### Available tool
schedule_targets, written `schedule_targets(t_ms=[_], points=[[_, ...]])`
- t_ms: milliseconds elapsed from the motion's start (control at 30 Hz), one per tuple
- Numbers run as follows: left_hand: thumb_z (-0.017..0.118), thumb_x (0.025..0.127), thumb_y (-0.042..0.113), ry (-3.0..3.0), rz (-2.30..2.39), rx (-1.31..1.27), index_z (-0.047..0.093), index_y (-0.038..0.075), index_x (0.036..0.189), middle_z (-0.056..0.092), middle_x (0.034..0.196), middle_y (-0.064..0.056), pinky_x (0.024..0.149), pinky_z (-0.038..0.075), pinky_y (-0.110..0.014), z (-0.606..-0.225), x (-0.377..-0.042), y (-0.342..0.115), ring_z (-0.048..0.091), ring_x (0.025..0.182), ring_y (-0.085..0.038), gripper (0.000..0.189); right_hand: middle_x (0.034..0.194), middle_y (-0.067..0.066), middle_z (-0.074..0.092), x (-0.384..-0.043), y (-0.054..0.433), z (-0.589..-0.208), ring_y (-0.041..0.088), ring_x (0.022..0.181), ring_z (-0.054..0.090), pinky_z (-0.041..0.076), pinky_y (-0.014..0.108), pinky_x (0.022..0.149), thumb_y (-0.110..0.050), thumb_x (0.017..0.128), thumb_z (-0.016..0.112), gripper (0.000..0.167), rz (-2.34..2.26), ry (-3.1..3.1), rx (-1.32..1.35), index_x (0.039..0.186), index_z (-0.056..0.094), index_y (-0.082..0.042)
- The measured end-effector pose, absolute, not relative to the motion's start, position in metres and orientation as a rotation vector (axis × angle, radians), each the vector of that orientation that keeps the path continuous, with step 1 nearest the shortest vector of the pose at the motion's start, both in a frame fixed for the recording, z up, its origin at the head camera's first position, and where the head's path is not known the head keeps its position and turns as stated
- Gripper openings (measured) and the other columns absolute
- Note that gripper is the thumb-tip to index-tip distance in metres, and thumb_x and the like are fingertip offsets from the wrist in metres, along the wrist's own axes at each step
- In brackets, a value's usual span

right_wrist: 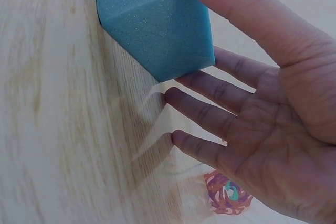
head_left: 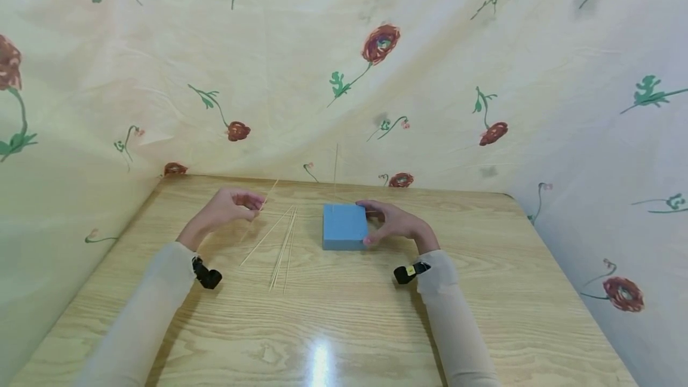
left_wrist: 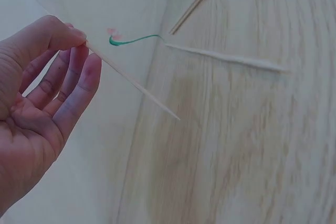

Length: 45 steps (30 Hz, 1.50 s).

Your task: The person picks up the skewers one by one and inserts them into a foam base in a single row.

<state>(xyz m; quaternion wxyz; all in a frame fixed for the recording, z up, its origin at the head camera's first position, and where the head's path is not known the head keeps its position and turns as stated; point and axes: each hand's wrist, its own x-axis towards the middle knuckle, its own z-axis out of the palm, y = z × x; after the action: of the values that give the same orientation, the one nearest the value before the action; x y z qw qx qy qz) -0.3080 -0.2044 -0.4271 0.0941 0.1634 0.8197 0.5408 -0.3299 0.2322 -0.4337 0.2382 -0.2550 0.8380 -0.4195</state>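
With thumb and fingertips, my left hand [head_left: 228, 205] pinches a thin wooden skewer [left_wrist: 143, 89], which slants down toward the table in the left wrist view. My right hand [head_left: 395, 221] grips the right side of a blue foam block [head_left: 344, 226], thumb at the near corner and fingers round the far side. From the block's top, near its far left corner, another skewer [head_left: 335, 175] stands upright. Between the left hand and the block lie several loose skewers [head_left: 282, 249], close together, with one skewer [head_left: 267, 235] set apart at an angle. The right wrist view cuts off part of the block.
A wood-grain table [head_left: 344, 309] carries everything. Flower-patterned cloth [head_left: 301, 76] rises behind the table and along both sides. A black wrist strap with a camera sits on each sleeve.
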Motion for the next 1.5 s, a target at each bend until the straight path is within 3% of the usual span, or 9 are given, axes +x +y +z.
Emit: schedule_targets(t_ms=[167,233,467,967,1200,1300,1500], points=[[0.073,0.089,-0.002,2.435,1.632,0.511,0.067,-0.009,0.123,0.070,0.113,-0.028,0.077,0.059,-0.025,-0.422,-0.308,-0.194,0.068,0.090,-0.011,0.035,0.167,0.016,0.027,-0.331,0.232,-0.433,0.040,0.153,0.029,0.025,0.058,0.124,-0.017,0.078,0.090,0.102,-1.144,2.301,-0.701,0.160,0.030,-0.009],[0.073,0.089,-0.003,2.420,1.658,0.533,0.068,-0.008,0.121,0.073,0.108,-0.020,0.077,0.059,-0.024,-0.421,-0.308,-0.189,0.068,0.089,-0.011,0.033,0.166,0.016,0.028,-0.331,0.232,-0.433,0.040,0.152,0.029,0.026,0.058,0.124,-0.017,0.078,0.090,0.102,-1.145,2.300,-0.704,0.160,0.030,-0.009],[0.072,0.089,-0.005,2.409,1.688,0.572,0.067,-0.010,0.122,0.070,0.112,-0.029,0.078,0.058,-0.022,-0.420,-0.310,-0.173,0.068,0.089,-0.009,0.034,0.167,0.016,0.027,-0.332,0.232,-0.433,0.040,0.152,0.029,0.026,0.058,0.124,-0.017,0.077,0.091,0.103,-1.152,2.297,-0.696,0.161,0.030,-0.009],[0.074,0.090,0.000,2.314,1.872,0.611,0.070,-0.003,0.118,0.071,0.107,-0.017,0.082,0.062,-0.034,-0.413,-0.314,-0.135,0.069,0.090,-0.013,0.029,0.167,0.016,0.027,-0.334,0.234,-0.436,0.040,0.152,0.029,0.026,0.058,0.123,-0.017,0.077,0.091,0.103,-1.153,2.294,-0.691,0.161,0.030,-0.011],[0.073,0.091,-0.001,2.307,1.942,0.616,0.070,-0.002,0.117,0.066,0.112,-0.030,0.081,0.060,-0.029,-0.406,-0.314,-0.111,0.067,0.091,-0.013,0.027,0.166,0.016,0.028,-0.334,0.233,-0.436,0.040,0.152,0.030,0.026,0.058,0.124,-0.017,0.078,0.091,0.102,-1.148,2.296,-0.704,0.161,0.031,-0.011],[0.072,0.091,-0.001,2.309,1.983,0.634,0.070,-0.003,0.116,0.066,0.111,-0.030,0.081,0.060,-0.027,-0.403,-0.315,-0.102,0.067,0.092,-0.014,0.025,0.166,0.016,0.028,-0.333,0.233,-0.435,0.040,0.152,0.029,0.026,0.058,0.123,-0.017,0.078,0.091,0.103,-1.150,2.297,-0.699,0.161,0.031,-0.012],[0.072,0.090,-0.004,2.305,2.076,0.663,0.071,-0.004,0.114,0.073,0.096,0.002,0.079,0.059,-0.023,-0.404,-0.319,-0.085,0.068,0.089,-0.012,0.023,0.167,0.016,0.026,-0.332,0.234,-0.436,0.040,0.153,0.028,0.026,0.058,0.123,-0.018,0.077,0.091,0.103,-1.150,2.294,-0.693,0.161,0.031,-0.013]])
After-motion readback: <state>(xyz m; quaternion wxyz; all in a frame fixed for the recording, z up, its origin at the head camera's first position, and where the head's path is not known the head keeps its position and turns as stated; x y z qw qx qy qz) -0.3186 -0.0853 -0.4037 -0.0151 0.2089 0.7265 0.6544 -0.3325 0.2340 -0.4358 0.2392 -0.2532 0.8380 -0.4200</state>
